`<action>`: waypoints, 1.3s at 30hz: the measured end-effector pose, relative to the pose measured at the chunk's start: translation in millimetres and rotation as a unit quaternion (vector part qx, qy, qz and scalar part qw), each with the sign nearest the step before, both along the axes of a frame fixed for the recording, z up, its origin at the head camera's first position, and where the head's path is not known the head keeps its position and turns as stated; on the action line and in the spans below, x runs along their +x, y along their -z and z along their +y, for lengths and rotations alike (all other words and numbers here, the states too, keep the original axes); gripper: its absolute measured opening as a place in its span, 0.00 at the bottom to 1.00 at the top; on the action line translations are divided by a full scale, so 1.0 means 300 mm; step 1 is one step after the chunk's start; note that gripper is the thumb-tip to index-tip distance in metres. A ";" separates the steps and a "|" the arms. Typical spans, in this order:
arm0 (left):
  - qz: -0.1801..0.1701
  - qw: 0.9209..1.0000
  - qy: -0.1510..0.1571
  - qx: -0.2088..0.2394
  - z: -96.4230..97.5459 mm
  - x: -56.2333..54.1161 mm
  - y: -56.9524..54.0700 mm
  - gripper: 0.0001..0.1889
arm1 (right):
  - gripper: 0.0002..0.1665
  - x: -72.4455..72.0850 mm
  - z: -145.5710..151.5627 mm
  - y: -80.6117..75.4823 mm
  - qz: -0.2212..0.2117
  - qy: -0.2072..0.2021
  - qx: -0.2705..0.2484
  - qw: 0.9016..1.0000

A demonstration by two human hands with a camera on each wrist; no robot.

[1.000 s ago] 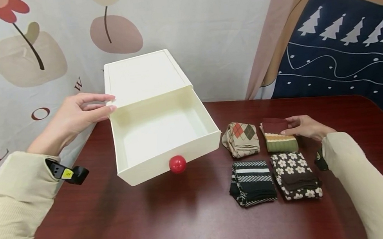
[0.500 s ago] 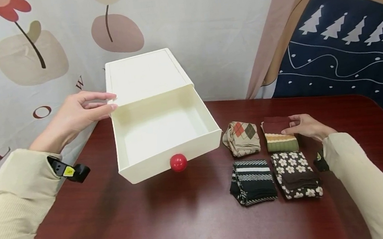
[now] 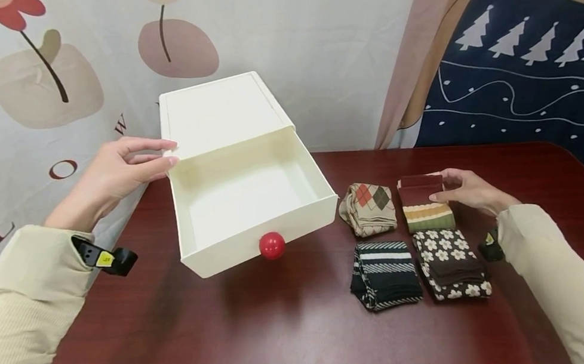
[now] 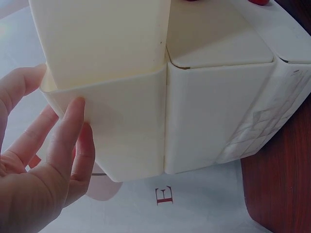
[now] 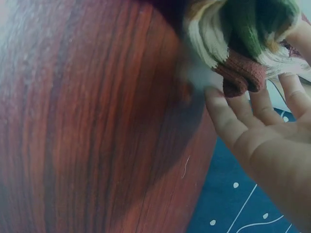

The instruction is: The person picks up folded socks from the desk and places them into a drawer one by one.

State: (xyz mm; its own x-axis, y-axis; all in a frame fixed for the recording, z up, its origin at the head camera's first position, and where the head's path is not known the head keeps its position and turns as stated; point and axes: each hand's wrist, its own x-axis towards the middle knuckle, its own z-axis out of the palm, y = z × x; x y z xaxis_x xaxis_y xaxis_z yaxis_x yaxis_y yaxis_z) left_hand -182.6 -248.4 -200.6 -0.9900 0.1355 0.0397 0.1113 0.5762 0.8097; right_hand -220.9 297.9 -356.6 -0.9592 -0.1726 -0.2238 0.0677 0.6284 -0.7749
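Item 1: folded knit sock bundle banded in maroon, yellow and green [image 3: 424, 209]. Handling, by judgement: light, soft, pliant, more grippy than slippery, unbreakable; layers may part if only the top one is caught. Best hold: across the full folded thickness at its three o'clock edge. Place: at nine o'clock from the right hand [image 3: 471, 188], touching it. Right hand: narrow pinch on the bundle, thumb over the upper face.

Item 2: cream-white rectangular plastic drawer [image 3: 230, 254] with glossy red ball knob [image 3: 272, 245], drawn out toward six o'clock from a matching white plastic case [image 3: 224, 111]. Judged light, stiff, smooth; the knob is the natural hold. Left hand [image 3: 119, 165]: thumb and fingers pinch the case's rim at its eight o'clock corner; the drawer lies near four o'clock from that hand.

Items 3–5, folded sock bundles on the dark red wooden tabletop [image 3: 288, 338], placed from item 1: beige argyle bundle [image 3: 371, 209], nine o'clock; black-and-white striped bundle [image 3: 389, 276], seven; brown white-flowered bundle [image 3: 453, 268], six.
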 end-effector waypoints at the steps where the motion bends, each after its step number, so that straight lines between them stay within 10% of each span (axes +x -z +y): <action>1: 0.000 1.000 0.000 0.001 0.000 0.000 0.000 0.23 | 0.32 0.001 0.001 -0.001 0.000 0.000 -0.004 1.000; 16: -0.002 1.000 0.001 0.000 -0.003 0.000 -0.003 0.23 | 0.20 0.029 0.001 -0.079 0.033 0.008 -0.046 0.998; 39: 0.003 1.000 0.003 -0.009 0.008 -0.009 0.005 0.24 | 0.14 0.080 -0.280 -0.597 0.162 -0.115 -0.014 0.980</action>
State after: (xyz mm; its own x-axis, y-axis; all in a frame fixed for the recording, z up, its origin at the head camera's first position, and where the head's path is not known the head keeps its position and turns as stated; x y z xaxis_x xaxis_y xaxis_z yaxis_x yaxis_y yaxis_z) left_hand -185.2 -246.1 -202.2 -0.9888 0.1428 0.0422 0.1192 0.5893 0.7990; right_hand -196.9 214.0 -177.4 -0.9141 -0.3943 0.0947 -0.3261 0.5761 -0.7495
